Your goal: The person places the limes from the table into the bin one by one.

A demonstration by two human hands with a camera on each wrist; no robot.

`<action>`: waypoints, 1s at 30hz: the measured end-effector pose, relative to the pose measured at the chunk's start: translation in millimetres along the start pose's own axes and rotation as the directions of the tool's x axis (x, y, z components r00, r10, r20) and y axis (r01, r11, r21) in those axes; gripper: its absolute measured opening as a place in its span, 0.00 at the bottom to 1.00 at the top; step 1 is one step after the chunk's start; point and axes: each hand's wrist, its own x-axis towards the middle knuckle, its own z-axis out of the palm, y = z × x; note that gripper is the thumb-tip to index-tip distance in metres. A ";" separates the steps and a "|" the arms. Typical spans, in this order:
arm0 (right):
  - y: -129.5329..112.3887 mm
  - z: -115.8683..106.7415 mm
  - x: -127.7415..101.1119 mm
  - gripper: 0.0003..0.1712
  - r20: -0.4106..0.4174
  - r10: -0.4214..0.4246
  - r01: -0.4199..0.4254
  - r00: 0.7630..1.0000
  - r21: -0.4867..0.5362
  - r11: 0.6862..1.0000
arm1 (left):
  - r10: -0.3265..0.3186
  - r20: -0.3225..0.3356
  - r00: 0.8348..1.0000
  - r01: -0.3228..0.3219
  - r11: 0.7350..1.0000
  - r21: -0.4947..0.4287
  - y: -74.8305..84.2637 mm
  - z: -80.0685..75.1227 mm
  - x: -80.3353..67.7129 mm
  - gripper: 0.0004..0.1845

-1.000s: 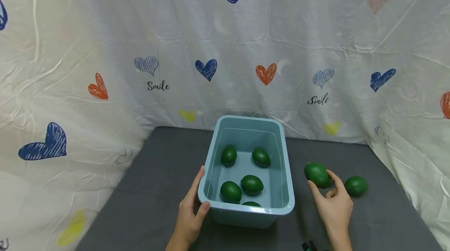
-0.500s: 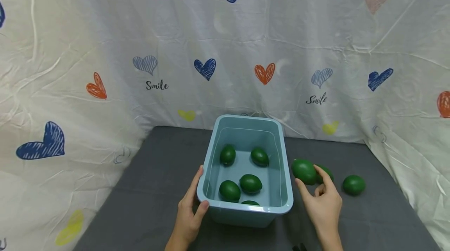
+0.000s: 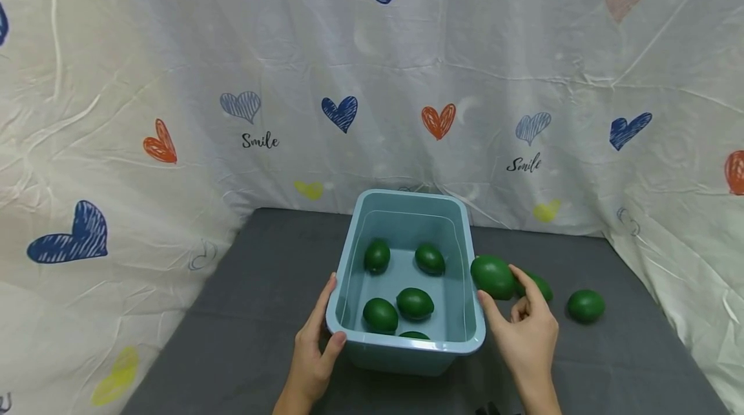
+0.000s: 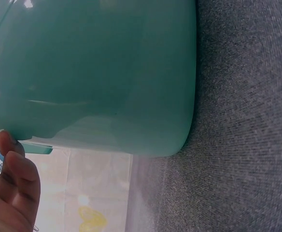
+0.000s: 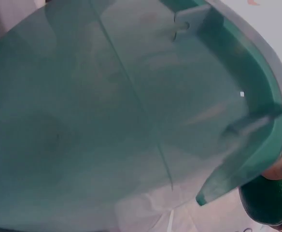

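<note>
A light blue plastic bin (image 3: 401,362) stands on the dark cloth, with several green limes (image 3: 415,303) lying inside it. My left hand (image 3: 310,354) holds the bin at its near left corner, thumb on the front rim and fingers along the left side. Just outside the right rim, my right hand (image 3: 530,341) pinches a lime (image 3: 493,277) between thumb and fingers. In the right wrist view that lime (image 5: 267,200) shows at the lower right, beyond the bin's outer wall (image 5: 107,121). The left wrist view has left fingers (image 4: 22,174) at the bin's rim.
Two more limes rest on the cloth to the right: one lime (image 3: 540,287) partly behind the right hand, another lime (image 3: 586,306) farther out. A white curtain (image 3: 383,79) printed with hearts hangs behind the table (image 3: 279,273). A small dark object (image 3: 488,408) shows at the bottom edge.
My right hand has carried its lime leftward to the bin's right rim, uncovering another lime on the cloth. The left hand and the bin have stayed in place.
</note>
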 end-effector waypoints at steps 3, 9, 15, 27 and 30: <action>-4.8 2.0 -2.5 0.39 0.013 -0.013 0.013 1.000 0.017 1.000 | 0.008 0.000 1.000 -0.008 1.000 0.000 -0.6 0.1 -0.8 0.42; -17.1 9.0 -10.1 0.39 0.049 -0.056 0.053 0.997 0.067 0.996 | 0.005 -0.001 1.000 -0.005 1.000 -0.013 0.2 0.5 -0.2 0.42; -24.6 14.5 -15.4 0.38 0.070 -0.087 0.080 0.994 0.103 0.991 | 0.029 0.007 1.000 -0.029 1.000 -0.008 0.1 0.6 -0.3 0.42; -25.0 17.1 -17.0 0.37 0.065 -0.116 0.106 0.991 0.136 0.985 | -0.015 -0.002 1.000 0.015 1.000 0.000 2.1 0.6 0.4 0.41; -24.9 17.2 -17.4 0.38 0.059 -0.135 0.124 0.989 0.161 0.979 | -0.005 -0.002 1.000 0.005 1.000 0.005 1.8 0.3 -0.3 0.41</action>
